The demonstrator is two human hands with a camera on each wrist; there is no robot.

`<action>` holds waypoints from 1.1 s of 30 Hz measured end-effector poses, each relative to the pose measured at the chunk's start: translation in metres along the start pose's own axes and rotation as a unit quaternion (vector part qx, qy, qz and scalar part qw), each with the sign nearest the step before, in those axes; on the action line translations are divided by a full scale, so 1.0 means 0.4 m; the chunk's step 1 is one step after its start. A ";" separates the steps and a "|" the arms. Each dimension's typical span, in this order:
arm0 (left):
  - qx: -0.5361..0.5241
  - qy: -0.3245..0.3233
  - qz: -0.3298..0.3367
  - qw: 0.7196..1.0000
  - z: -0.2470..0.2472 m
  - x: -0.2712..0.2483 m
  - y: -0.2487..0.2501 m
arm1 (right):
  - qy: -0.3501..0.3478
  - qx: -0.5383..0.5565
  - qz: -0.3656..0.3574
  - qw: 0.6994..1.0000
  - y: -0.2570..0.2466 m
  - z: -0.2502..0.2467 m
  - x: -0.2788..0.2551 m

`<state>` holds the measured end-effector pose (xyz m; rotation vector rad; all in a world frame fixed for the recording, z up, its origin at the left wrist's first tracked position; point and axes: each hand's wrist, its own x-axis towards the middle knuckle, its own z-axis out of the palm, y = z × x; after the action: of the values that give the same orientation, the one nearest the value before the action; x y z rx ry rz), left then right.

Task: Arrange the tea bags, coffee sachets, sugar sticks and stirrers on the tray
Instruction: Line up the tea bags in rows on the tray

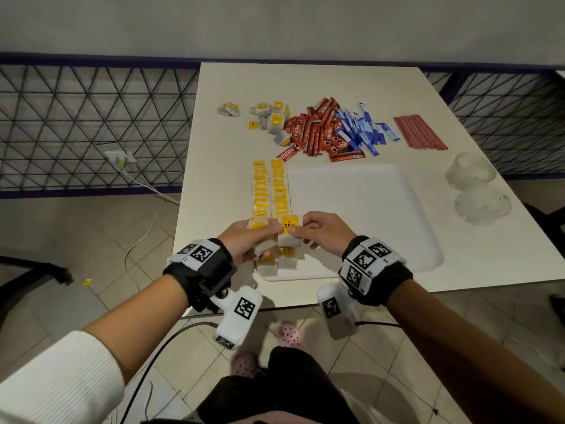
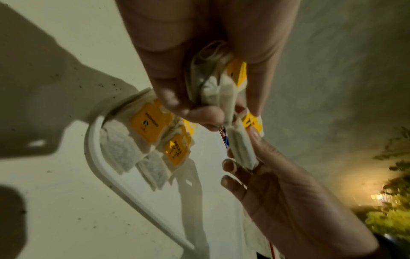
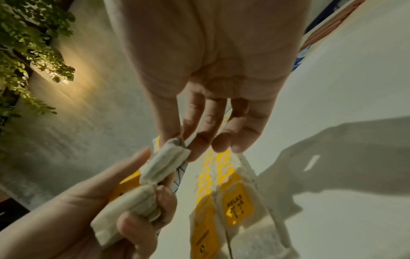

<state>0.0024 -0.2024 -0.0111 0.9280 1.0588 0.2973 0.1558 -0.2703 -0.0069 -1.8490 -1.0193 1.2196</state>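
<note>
Yellow-tagged tea bags (image 1: 269,191) are seen from the head camera in two rows along the white tray's (image 1: 397,255) left edge, while one tea bag (image 1: 289,229) is pinched by the right hand (image 1: 324,232). In the left wrist view, spare bags (image 2: 213,84) are gripped by the left hand (image 2: 199,52). In the right wrist view, a pinch at the bag's end is shown; it is best laid overlapping the row, tag upward.

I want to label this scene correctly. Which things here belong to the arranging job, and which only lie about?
For the job:
- tray
- rows of tea bags on it
- tea bag pinched by the right hand
- tea bags held in the left hand
- loose tea bags
- coffee sachets
- sugar sticks
- stirrers

Just lying about:
- two upturned glasses
- wall socket
- yellow scrap on the floor
</note>
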 end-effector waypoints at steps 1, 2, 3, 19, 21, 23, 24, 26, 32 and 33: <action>0.011 -0.009 0.002 1.000 0.000 -0.001 -0.003 | 0.003 0.003 0.001 1.000 0.001 0.001 0.000; 0.024 -0.016 0.006 1.000 0.000 -0.001 -0.005 | 0.004 0.006 0.002 1.000 0.005 0.002 0.001; 0.040 -0.019 0.010 0.999 0.002 -0.002 -0.007 | 0.004 0.008 0.004 1.000 0.007 0.003 0.001; 0.239 -0.047 -0.031 0.969 -0.006 -0.001 -0.051 | -0.087 -0.123 0.091 0.984 0.076 0.011 -0.010; 0.242 -0.040 -0.028 0.969 -0.006 -0.001 -0.052 | -0.099 -0.126 0.095 0.982 0.078 0.017 -0.007; 0.245 -0.043 -0.032 0.968 -0.009 -0.001 -0.052 | -0.099 -0.123 0.106 0.982 0.082 0.023 -0.001; 0.245 -0.047 -0.033 0.968 -0.013 0.002 -0.053 | -0.095 -0.122 0.111 0.982 0.083 0.026 0.003; 0.258 -0.033 -0.021 0.965 -0.020 0.007 -0.054 | -0.083 -0.130 0.120 0.981 0.083 0.032 0.007; 0.290 -0.003 -0.021 0.957 -0.026 0.012 -0.049 | -0.061 -0.140 0.132 0.979 0.072 0.044 0.017; 0.295 -0.003 -0.024 0.955 -0.025 0.012 -0.046 | -0.057 -0.145 0.130 0.979 0.073 0.045 0.018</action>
<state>-0.0076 -0.2054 -0.0303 1.4302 1.1869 -0.0748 0.1474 -0.2752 -0.0408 -2.2158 -1.0898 1.4034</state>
